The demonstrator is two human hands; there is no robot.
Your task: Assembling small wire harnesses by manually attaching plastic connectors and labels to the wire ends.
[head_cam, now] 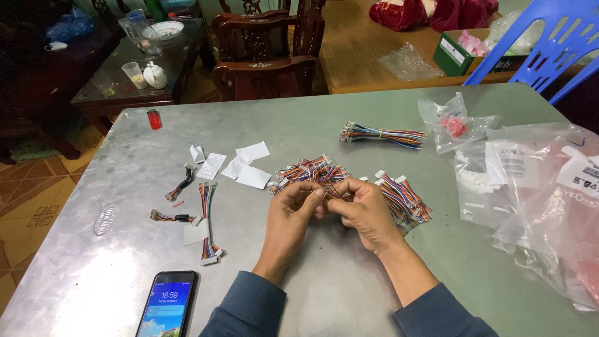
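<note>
Both hands meet over the grey surface [349, 274] — left hand [292, 209] and right hand [365, 209] each with a pinching grip on one small multicoloured wire lead [329, 190] between their fingertips. Its long axis runs roughly left to right, equally near both hands — the loose pile of like leads [309, 170] lies just beyond.

Bare grey metal tabletop [324, 125] lies open beyond the loose heap of multicoloured ribbon cables [310, 170] and close in front of the sleeves. To the right, crinkled clear plastic bags [530, 187] crowd the edge, with a second pile of striped cables [405, 200] just beside the right hand [368, 212]. Leftward, white paper slips [246, 165], short cable pieces [206, 218] and a black smartphone [167, 306] dot the way.
</note>
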